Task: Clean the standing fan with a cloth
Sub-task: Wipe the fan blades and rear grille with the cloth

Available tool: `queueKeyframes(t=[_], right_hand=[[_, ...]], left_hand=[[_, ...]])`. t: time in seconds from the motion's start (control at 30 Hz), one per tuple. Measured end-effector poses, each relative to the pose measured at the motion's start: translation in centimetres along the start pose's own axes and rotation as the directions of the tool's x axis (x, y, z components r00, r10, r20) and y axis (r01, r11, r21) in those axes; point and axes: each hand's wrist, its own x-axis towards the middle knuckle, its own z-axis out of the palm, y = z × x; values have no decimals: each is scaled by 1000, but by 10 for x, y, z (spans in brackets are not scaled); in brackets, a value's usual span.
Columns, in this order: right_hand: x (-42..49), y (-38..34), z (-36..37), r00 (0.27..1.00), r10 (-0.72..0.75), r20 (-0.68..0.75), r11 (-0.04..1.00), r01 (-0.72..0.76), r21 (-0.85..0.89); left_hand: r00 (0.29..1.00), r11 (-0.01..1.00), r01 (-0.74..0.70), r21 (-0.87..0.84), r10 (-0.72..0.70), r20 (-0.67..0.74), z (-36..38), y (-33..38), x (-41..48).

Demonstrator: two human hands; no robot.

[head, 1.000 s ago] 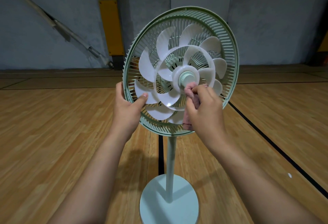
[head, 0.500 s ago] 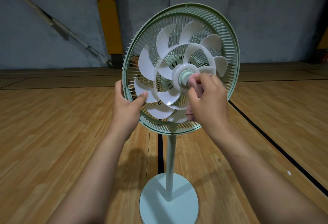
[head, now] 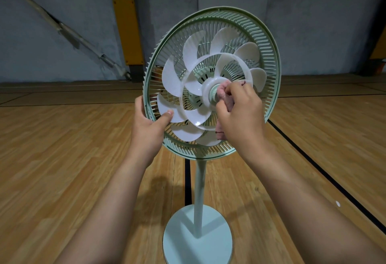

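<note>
A pale green standing fan [head: 269,40] stands in front of me with its front grille off, so the white blades [head: 173,77] are bare. My left hand [head: 148,125] grips the left rim of the rear guard, thumb resting on a lower blade. My right hand [head: 240,115] is closed on a bunched pink cloth [head: 224,96] and presses it against the green hub cap [head: 213,93] at the centre of the blades. Part of the cloth hangs down behind my right palm.
The fan's pole [head: 199,190] rises from a round pale base [head: 198,240] on a wooden sports floor with black lines [head: 325,173]. A grey wall with a yellow padded post [head: 128,31] and a slanted pole [head: 62,27] lies behind.
My right hand with the cloth has moved up and slightly right, from below the hub onto its right side. The left hand has kept its grip on the rim.
</note>
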Motion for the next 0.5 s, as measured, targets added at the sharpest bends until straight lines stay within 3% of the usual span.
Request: queueKeyframes(t=[0.27, 0.37, 0.5], right_hand=[[1, -17, 6, 993, -115, 32, 993, 114, 22], [8, -9, 3, 996, -81, -30, 996, 82, 40], [-2, 1, 3, 1000, -28, 11, 1000, 28, 6]], left_hand=[[1000, 1000, 8, 12, -8, -13, -1, -2, 2], [1000, 1000, 8, 17, -8, 1, -4, -2, 3], [1000, 1000, 1, 21, -1, 1, -2, -3, 3]])
